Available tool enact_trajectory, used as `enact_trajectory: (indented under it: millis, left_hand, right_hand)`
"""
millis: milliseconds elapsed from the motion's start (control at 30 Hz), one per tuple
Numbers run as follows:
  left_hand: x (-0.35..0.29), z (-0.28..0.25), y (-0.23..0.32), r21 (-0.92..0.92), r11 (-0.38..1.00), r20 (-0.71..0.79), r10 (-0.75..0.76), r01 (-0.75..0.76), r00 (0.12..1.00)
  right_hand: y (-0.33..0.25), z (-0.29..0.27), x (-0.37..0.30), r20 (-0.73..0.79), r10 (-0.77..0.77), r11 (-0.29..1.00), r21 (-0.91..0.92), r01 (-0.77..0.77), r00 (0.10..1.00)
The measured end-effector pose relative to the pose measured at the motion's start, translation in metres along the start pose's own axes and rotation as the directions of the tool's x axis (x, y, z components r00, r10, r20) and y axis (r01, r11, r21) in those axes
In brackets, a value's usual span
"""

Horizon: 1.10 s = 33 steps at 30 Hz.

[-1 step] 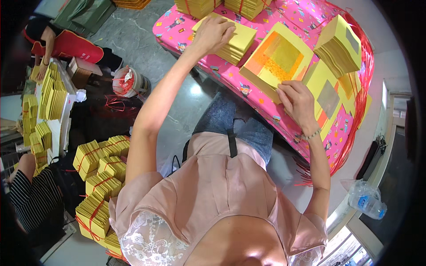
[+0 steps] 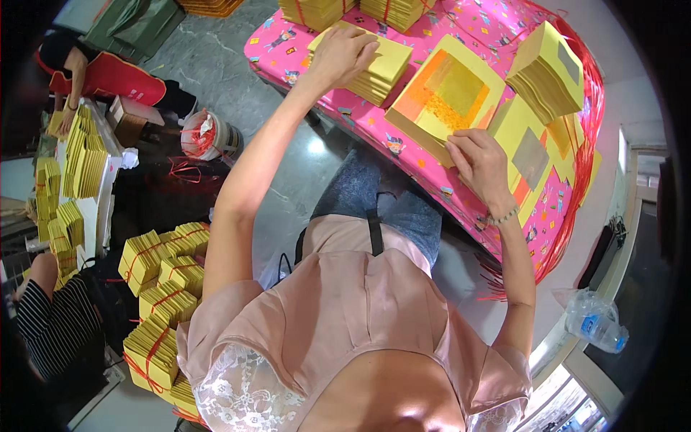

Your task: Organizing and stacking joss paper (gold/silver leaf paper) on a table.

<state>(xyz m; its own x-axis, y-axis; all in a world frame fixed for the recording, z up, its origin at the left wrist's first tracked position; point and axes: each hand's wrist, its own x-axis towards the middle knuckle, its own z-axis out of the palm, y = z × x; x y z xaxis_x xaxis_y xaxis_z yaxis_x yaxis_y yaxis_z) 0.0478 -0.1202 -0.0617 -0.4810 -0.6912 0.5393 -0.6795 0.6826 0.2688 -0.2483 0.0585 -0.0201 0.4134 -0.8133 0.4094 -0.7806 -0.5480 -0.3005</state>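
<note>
My left hand is bent over the left end of a stack of folded yellow paper, with its fingers curled on top; the thumb is hidden. Farther right lies a flat pile of yellow paper sheets bearing an orange and gold square. At that pile's near right corner, my right hand pinches the edge of the paper between thumb and fingers. Beside this hand, more yellow sheets with a silver-grey square lie on the table. A taller stack of folded yellow paper stands behind them.
A pink patterned cloth covers the table. Red ties hang along its right edge. Tied yellow bundles stand at my left, near a bucket. Another person's hand touches yellow paper at far left. A plastic bottle is at right.
</note>
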Motion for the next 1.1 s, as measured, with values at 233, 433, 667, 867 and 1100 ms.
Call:
enact_trajectory:
  millis: [233,433,667,867,1100]
  left_hand:
    - [0.005,-0.016,0.028,-0.12,0.991,-0.105,0.043,-0.056,0.994]
    - [-0.022,-0.026,0.073,-0.399,0.902,-0.018,-0.191,0.168,0.981]
    - [-0.043,-0.022,0.103,-0.553,0.776,0.146,-0.267,0.302,0.953]
    - [-0.042,-0.024,0.105,-0.545,0.778,0.191,-0.248,0.312,0.95]
    - [-0.039,-0.024,0.107,-0.572,0.772,0.197,-0.201,0.278,0.96]
  right_hand:
    - [0.003,-0.004,0.004,0.055,0.181,0.967,0.174,-0.188,0.982]
    - [0.014,0.0,0.002,0.114,0.34,0.841,0.406,-0.356,0.934]
    - [0.024,0.005,0.0,0.13,0.357,0.784,0.496,-0.372,0.925]
    - [0.024,0.004,0.0,0.146,0.367,0.764,0.516,-0.387,0.919]
    - [0.023,0.002,0.001,0.154,0.368,0.758,0.522,-0.392,0.917]
